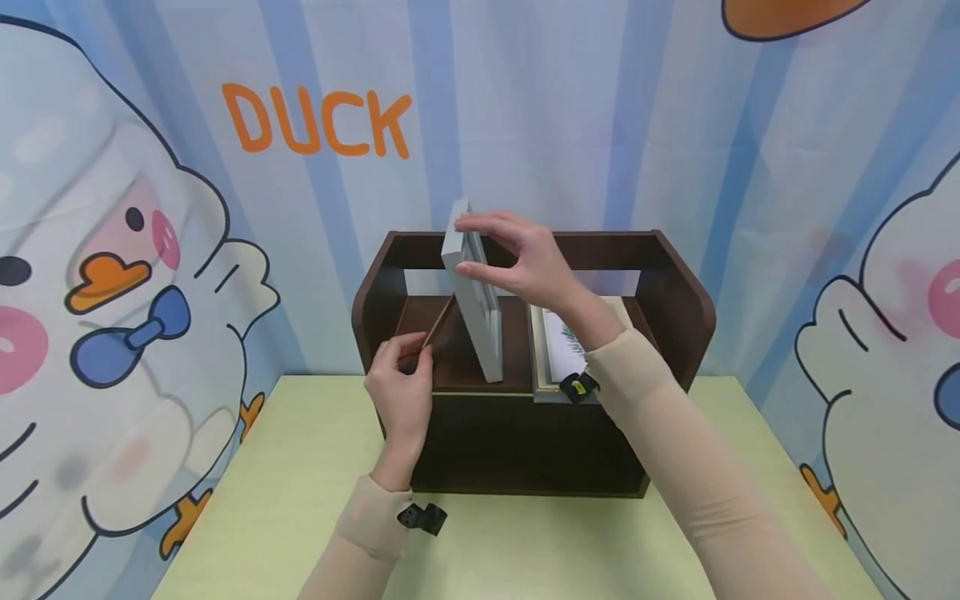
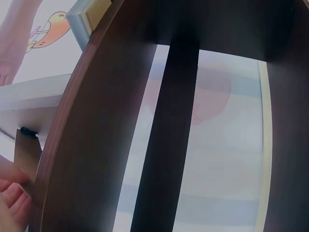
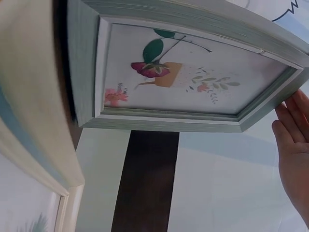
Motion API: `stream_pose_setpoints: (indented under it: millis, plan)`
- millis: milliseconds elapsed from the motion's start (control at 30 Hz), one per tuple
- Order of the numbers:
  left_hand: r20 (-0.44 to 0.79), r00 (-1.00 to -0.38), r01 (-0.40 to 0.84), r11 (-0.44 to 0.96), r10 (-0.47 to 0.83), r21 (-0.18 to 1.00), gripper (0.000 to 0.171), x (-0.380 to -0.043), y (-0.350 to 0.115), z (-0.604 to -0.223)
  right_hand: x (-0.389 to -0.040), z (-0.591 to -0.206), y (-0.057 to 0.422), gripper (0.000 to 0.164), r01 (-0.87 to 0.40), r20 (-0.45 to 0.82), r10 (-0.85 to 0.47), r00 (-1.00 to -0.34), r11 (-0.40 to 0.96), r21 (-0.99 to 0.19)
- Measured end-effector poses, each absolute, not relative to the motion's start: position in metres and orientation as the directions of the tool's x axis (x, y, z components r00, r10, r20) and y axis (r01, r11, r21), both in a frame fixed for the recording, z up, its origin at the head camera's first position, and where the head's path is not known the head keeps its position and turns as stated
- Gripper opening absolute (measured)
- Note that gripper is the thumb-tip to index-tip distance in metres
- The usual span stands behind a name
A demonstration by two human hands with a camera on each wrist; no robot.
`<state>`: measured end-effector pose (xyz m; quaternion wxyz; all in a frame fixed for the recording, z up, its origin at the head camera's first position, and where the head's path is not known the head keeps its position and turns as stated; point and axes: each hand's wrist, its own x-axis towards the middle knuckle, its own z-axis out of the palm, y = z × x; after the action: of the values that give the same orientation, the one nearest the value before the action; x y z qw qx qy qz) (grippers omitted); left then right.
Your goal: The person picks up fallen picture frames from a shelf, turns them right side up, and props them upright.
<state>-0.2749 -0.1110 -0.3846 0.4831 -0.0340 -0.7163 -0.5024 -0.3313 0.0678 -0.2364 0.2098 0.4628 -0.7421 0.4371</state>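
Note:
A grey-white picture frame [image 1: 480, 317] stands tilted on the dark brown shelf [image 1: 525, 446]; its front, in the right wrist view, shows a pressed rose print [image 3: 154, 70]. My right hand [image 1: 528, 258] holds this picture frame near its top, thumb and fingers spread along the edge. Behind the frame, the thumb and fingers of my left hand [image 1: 403, 392] pinch the thin brown support leg [image 1: 440, 321]. That leg [image 2: 27, 152] also appears in the left wrist view, beside part of my left hand [image 2: 14, 205].
More framed pictures [image 1: 542, 358] rest on the shelf's right side, partly hidden by my right forearm. The shelf's raised side panels [image 1: 686, 312] and back rail [image 1: 600, 250] bound the space. A pale yellow table [image 1: 300, 483] carries the shelf, before a duck-print curtain [image 1: 525, 108].

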Motion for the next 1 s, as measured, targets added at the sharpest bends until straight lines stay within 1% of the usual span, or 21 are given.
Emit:
stream_pose_setpoints:
  millis: [167,400,667,1000]
  plan:
    - [0.724,-0.52,0.508,0.517,-0.453,0.689,0.013,-0.274,-0.112,-0.386,-0.336,-0.235,0.061,0.048,-0.879,0.705,-0.527,-0.475,0.245,-0.409]
    - [0.721,-0.497,0.5,0.52,-0.483,0.692,0.013,-0.274,-0.114,-0.389,-0.335,-0.232,0.051,0.05,-0.875,0.676,-0.556,-0.484,0.32,-0.364]
    - [0.734,-0.473,0.496,0.542,-0.487,0.679,0.015,-0.273,-0.113,-0.39,-0.334,-0.233,0.048,0.05,-0.879,0.681,-0.556,-0.477,0.31,-0.362]
    - [0.747,-0.471,0.5,0.555,-0.469,0.664,0.017,-0.274,-0.113,-0.39,-0.336,-0.235,0.048,0.05,-0.879,0.685,-0.552,-0.476,0.311,-0.361]
